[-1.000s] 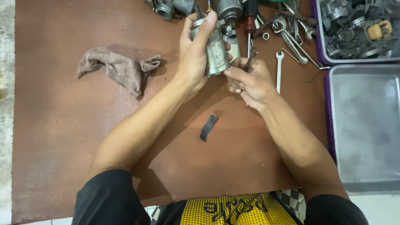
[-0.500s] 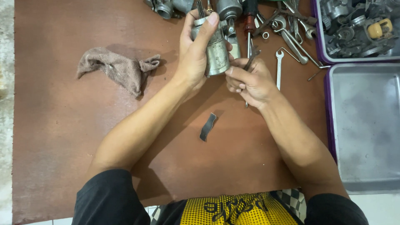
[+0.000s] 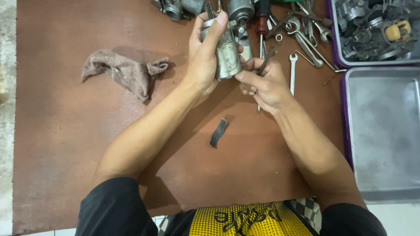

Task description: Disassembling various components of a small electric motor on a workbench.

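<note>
- Dark flat strip (image 3: pixel 218 133) lies on the brown table (image 3: pixel 65 153), centre of frame.
- Right hand (image 3: pixel 262 85) pinches a thin tool (image 3: pixel 265 62), fingers closed.
- Left hand (image 3: pixel 205 54) wraps a metal cylinder (image 3: pixel 227 54), upper centre.
- Grey rag (image 3: pixel 124 72) upper left; wrenches (image 3: pixel 302 41) and trays (image 3: pixel 380 131) at right.

Brown table (image 3: pixel 65 153): rag (image 3: pixel 124 72), dark strip (image 3: pixel 218 133), wrenches (image 3: pixel 302 41).

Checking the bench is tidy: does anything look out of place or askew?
A bent dark metal strip lies alone mid-table, apart from the tools. The crumpled rag lies off to one side. The left hand holds a metal cylinder; nothing spilled.
</note>
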